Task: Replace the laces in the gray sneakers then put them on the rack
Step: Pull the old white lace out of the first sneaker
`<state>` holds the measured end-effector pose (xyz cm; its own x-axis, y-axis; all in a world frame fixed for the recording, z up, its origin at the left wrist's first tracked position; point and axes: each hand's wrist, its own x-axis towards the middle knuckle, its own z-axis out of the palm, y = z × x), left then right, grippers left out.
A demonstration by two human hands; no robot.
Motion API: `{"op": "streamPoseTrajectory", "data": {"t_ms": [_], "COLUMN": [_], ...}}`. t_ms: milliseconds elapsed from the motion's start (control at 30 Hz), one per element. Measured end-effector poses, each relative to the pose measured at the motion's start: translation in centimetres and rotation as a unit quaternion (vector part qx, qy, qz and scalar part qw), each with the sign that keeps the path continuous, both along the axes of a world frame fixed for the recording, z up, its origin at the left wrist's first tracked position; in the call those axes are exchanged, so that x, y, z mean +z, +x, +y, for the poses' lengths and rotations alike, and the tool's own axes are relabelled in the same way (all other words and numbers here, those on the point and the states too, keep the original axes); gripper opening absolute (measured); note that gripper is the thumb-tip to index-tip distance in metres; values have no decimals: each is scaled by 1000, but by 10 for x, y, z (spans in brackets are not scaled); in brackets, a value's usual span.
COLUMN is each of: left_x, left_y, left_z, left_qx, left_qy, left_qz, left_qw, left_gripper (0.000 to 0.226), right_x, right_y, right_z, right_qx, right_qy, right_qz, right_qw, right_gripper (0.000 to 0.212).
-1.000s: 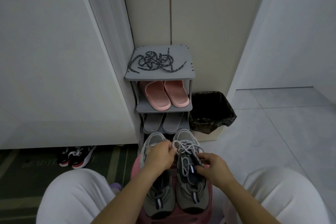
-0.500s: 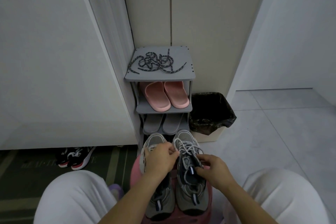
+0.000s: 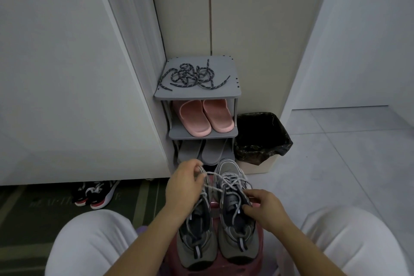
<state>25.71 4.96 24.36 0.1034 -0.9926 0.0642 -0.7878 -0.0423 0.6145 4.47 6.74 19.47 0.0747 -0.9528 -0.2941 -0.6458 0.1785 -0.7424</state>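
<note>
**Entry: gray sneakers [image 3: 237, 251] on pink stool [image 3: 224, 272]**

Set side by side between the knees. Right hand [image 3: 266, 208] grips the right shoe's collar; left hand [image 3: 186, 188] pinches its pale lace [image 3: 230, 180], drawn leftward. Beyond: rack [image 3: 230, 94], dark laces [image 3: 192, 76] on top shelf.

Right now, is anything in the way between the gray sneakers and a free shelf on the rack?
Yes: dark speckled laces sprawl across the rack's top shelf, pink slippers fill the second shelf, gray slippers the third. No visible shelf is free.
</note>
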Motion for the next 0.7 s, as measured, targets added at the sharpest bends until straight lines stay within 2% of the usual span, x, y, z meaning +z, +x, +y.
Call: {"op": "streamPoseTrajectory", "data": {"t_ms": [100, 167, 300, 467, 633, 700], "left_x": [-6, -13, -18, -10, -7, -6], "left_y": [-16, -24, -29, -21, 10, 18], "left_z": [13, 18, 15, 12, -2, -5], "left_qx": [-137, -175, -150, -118, -22, -15], "left_qy": [-30, -19, 0, -35, -49, -27], "left_qz": [-53, -93, -134, -171, -120, -133], "left_qw": [989, 980, 980, 978, 991, 991], "left_gripper": [14, 19, 19, 16, 8, 9], "right_x": [2, 2, 0, 0, -1, -1], "right_y": [1, 1, 0, 0, 0, 0], "right_z": [0, 0, 0, -1, -1, -1], "right_qx": [2, 2, 4, 1, -6, -10], "right_qy": [-3, -5, -2, -3, 5, 10], "right_qz": [-2, -4, 0, -7, -12, -16], "right_qw": [1000, 1000, 1000, 1000, 1000, 1000], "right_gripper": [47, 47, 48, 46, 50, 53]}}
